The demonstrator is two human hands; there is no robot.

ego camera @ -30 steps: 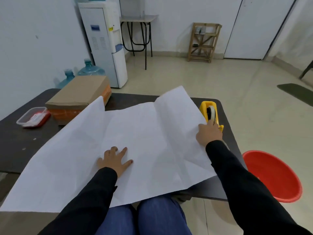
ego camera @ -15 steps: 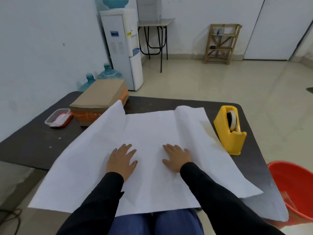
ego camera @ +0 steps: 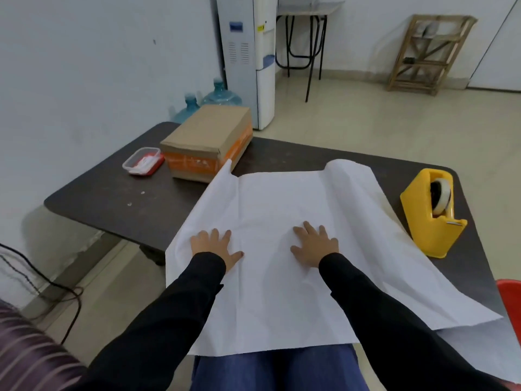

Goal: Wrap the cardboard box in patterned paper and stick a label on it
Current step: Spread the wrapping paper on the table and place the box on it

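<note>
Step in hand: flattening the paper on the table. Left hand and right hand press it, fingers spread, gripping nothing. Box sits far-left (touching the sheet's corner); next, set it on the paper.

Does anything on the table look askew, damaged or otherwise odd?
The white paper lies skewed to the table, creased, its near edge hanging over the person's lap and its far left corner curling up by the cardboard box. No pattern shows on it.
</note>
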